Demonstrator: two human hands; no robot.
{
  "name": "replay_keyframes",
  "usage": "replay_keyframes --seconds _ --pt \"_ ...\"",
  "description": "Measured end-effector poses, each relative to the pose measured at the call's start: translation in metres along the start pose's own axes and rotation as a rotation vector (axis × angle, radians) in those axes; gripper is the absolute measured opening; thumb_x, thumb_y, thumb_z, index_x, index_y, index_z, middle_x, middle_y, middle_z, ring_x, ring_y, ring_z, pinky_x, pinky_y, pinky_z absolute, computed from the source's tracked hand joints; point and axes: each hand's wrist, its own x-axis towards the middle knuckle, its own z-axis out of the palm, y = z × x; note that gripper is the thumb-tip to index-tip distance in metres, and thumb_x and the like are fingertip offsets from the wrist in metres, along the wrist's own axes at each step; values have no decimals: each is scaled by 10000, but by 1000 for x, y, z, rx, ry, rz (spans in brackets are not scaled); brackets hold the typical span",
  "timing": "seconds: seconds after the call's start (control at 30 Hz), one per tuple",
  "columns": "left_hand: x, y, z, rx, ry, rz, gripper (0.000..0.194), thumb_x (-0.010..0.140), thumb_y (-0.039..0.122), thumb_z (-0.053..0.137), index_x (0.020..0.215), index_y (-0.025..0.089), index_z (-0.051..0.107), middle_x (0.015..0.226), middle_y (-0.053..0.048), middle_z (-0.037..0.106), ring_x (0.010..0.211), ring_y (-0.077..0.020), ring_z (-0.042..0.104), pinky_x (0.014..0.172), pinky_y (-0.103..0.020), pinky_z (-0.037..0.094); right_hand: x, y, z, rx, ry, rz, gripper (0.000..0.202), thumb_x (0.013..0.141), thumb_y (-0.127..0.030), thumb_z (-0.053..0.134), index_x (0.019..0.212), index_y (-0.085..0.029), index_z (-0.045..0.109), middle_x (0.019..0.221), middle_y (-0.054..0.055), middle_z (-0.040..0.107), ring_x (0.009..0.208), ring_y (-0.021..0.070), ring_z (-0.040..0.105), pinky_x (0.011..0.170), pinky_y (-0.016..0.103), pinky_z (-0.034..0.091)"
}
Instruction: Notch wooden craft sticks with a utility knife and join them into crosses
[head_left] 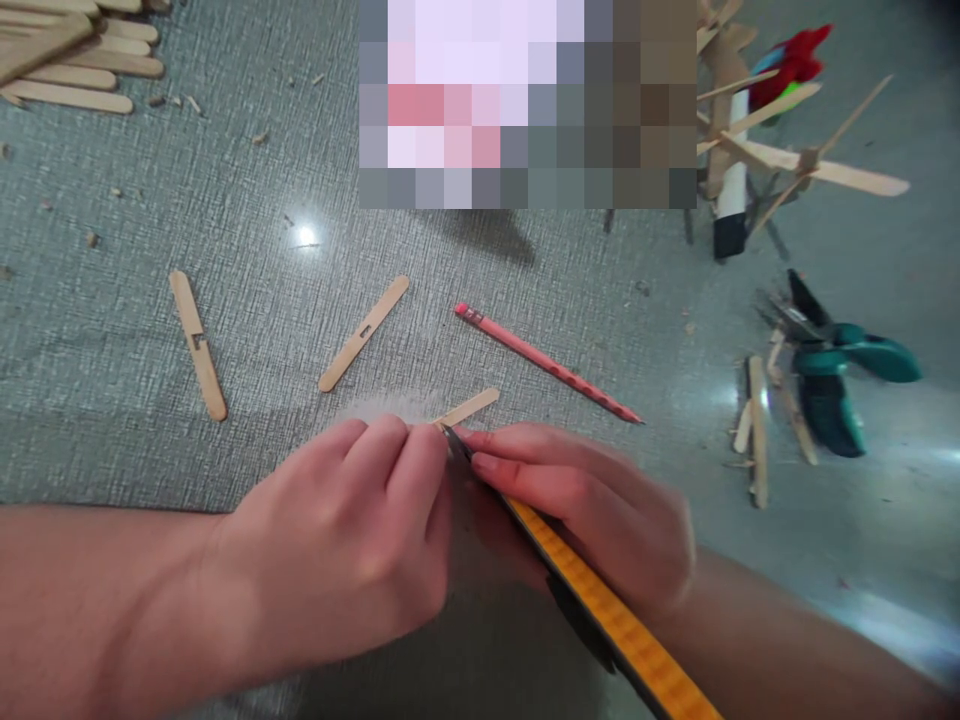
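My left hand (360, 530) is closed, its fingers curled down at a wooden craft stick (471, 408) whose far end juts out past the knuckles. The rest of that stick is hidden under the hand. In my right hand (592, 500) is a yellow and black utility knife (592, 575), gripped near its front. Its blade tip meets the stick close to my left forefinger. Beyond my hands lie a craft stick with a small slot (349, 355), another notched at its middle (196, 345), and a pink pencil (551, 362).
Craft sticks (112, 62) are piled at the far left. Pliers with teal handles (840, 365) lie at the right beside cut stick pieces (759, 430). A stick construction with crossed blades (810, 165) stands at the far right. Wood crumbs dot the grey textured table (247, 210). One area is pixelated.
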Motion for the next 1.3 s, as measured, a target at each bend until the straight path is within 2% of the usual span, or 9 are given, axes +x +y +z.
replay_keyframes --seconds 0.17,0.53,0.73,1.13,1.3 --pt "0 0 1 -1 3 4 154 865 78 518 797 88 655 664 -72 607 520 -192 534 383 -315 410 0 -1 0 -7 -12 23 309 885 -132 669 1154 -272 610 1074 54 755 970 183 741 864 285 632" --pt "1 0 1 -10 -5 -17 145 862 79 510 789 108 632 659 -57 586 529 -186 518 406 -318 421 1 0 3 -27 33 -25 244 867 -124 680 1082 -229 638 1016 68 770 925 184 755 855 264 636" --pt "2 0 0 -1 -26 -11 145 867 71 506 802 103 632 671 -63 602 537 -193 535 404 -320 432 0 -1 5 -46 55 -6 253 868 -134 682 1082 -260 635 1016 41 772 910 179 752 823 277 646" --pt "1 2 0 9 -22 -6 144 862 69 504 794 104 626 668 -65 611 531 -189 538 403 -314 430 1 0 4 -38 35 -19 237 874 -130 673 1080 -240 631 1015 59 764 927 186 749 839 285 643" --pt "3 1 0 13 -30 2 130 849 77 508 800 102 626 654 -60 587 525 -188 521 403 -317 429 4 2 5 28 42 -25 218 855 -95 670 1030 -218 628 958 54 750 865 163 743 783 257 640"
